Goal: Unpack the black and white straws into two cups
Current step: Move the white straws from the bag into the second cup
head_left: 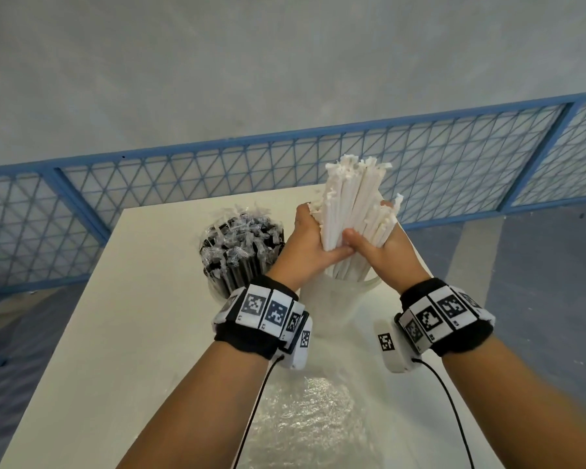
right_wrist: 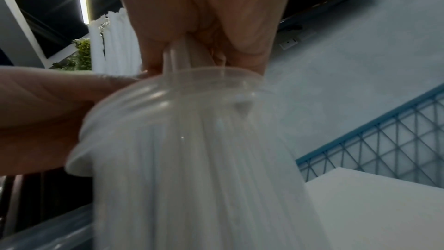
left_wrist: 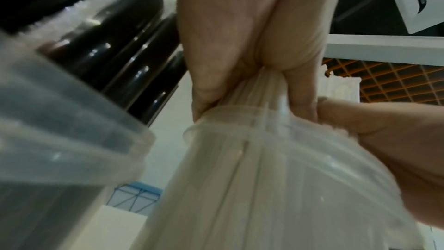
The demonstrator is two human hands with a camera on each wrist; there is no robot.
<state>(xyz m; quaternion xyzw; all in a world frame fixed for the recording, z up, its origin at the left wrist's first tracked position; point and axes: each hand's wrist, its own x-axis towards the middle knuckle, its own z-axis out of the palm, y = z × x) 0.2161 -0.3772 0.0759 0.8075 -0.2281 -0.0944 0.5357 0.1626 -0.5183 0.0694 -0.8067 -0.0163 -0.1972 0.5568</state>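
Crinkled clear plastic wrap (head_left: 305, 421): lies flat on the table (head_left: 122, 333), nearest the viewer, below and between the two wrists.

Wrist bands, black with printed square markers: one on each forearm, each with a white unit and a thin black cable running back toward the viewer.

Left hand (head_left: 305, 242): fingers and thumb curled round the left side of the white straws (head_left: 356, 204), thumb tip across the front of the bundle. Holding.

Right hand (head_left: 383, 252): curled round the right side of the same bundle, thumb touching the left thumb at the front. Holding.

White straws: one thick bundle, upright and tilted slightly away from the viewer, fanning out above both hands. Lower ends stand inside the translucent cup (head_left: 335, 299) directly below the hands. The wrist views show the straws (left_wrist: 259, 90) passing down between the palms into the cup's mouth (right_wrist: 192, 86), with the heels of the hands just above the rim.

Translucent cup: upright on the table, between the wrists and the hands; its rim sits close under both palms.

Black straws (head_left: 241, 245): a full bundle in clear wrappers, standing in a second clear cup (left_wrist: 72, 140) just left of the left hand, wrapper tips crumpled at the top. Neither hand touches it.

Table: pale, rectangular top carrying both cups and the wrap.

Blue wire-mesh fence (head_left: 420, 164): beyond the hands, past the far table edge, against a grey wall.
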